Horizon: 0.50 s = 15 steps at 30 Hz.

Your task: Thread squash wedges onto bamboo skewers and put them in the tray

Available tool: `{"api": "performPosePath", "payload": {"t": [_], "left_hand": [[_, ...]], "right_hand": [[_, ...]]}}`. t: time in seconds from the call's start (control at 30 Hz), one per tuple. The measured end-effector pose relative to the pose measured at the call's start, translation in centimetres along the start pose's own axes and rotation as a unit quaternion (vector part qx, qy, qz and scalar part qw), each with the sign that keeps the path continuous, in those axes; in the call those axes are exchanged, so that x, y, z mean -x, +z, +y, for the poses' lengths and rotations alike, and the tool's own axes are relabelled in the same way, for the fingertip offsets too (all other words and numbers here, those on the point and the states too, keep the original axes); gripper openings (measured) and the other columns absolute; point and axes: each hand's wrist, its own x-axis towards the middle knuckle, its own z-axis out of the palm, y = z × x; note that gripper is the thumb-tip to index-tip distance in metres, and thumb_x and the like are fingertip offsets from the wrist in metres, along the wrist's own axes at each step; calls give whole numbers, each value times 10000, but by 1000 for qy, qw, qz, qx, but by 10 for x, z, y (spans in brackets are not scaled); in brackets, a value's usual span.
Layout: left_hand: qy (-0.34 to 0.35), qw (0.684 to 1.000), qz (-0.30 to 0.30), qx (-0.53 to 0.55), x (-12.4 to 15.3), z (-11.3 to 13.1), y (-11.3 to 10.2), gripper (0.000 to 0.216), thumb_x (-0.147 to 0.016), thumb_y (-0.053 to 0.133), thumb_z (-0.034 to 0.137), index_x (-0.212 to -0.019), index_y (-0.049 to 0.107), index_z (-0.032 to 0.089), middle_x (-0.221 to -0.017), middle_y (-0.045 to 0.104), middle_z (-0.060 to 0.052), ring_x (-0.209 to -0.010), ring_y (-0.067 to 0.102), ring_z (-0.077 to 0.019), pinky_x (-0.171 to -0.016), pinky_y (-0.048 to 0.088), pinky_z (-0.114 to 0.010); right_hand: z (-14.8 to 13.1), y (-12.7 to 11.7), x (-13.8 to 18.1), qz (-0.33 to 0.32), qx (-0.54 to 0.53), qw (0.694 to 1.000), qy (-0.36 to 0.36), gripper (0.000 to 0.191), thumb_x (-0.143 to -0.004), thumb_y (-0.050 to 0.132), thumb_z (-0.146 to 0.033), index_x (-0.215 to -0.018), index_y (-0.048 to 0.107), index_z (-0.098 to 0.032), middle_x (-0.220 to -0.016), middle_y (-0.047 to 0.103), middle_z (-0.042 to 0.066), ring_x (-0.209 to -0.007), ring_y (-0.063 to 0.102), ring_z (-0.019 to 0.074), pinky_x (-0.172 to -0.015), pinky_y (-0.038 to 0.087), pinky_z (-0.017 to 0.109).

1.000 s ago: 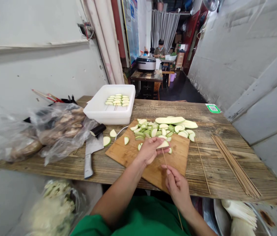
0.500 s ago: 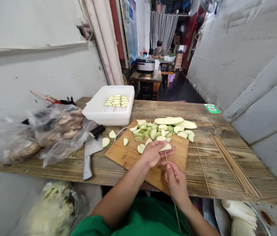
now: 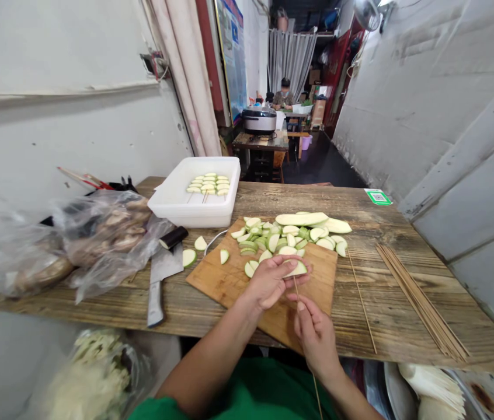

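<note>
Long brown boards make up the table (image 3: 391, 326), and a wooden cutting board (image 3: 221, 280) lies on it. Over the board, the left hand (image 3: 273, 283) pinches one pale green slice (image 3: 296, 268). Its thumb is on top and its other fingers are under and behind the slice, with just a small gap for it. The right hand (image 3: 316, 332) holds a thin stick (image 3: 296, 286). Its thumb and pointing finger are closed tight on it, and the other fingers are curled in. The top of the stick meets the slice's near edge; I can't tell how deep it goes. Just past the hands is a pile of cut slices (image 3: 268, 239). More sticks (image 3: 422, 300) lie on the right. A big knife (image 3: 166, 268) lies on the left, near a white tub (image 3: 194, 220).
</note>
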Motion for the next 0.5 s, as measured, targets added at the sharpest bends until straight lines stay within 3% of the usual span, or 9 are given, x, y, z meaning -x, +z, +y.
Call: {"api": "performPosePath", "payload": {"t": [0.33, 0.5], "left_hand": [[-48, 998, 16, -36, 3, -7, 0, 228, -718, 670, 226, -911, 607, 121, -938, 668, -115, -729, 663, -176, -677, 537, -293], [-36, 999, 8, -19, 6, -7, 3, 221, -702, 688, 215, -875, 611, 102, -886, 671, -122, -793, 660, -189, -755, 522, -309]], "right_hand": [[3, 1, 2, 14, -6, 1000, -3, 417, -880, 417, -465, -1041, 556, -106, -468, 296, -90, -396, 251, 63, -390, 198, 179], [3, 1, 2, 29, 4, 999, -19, 383, -872, 430, -470, -960, 579, -128, -473, 301, -84, -390, 264, 61, -378, 214, 170]]}}
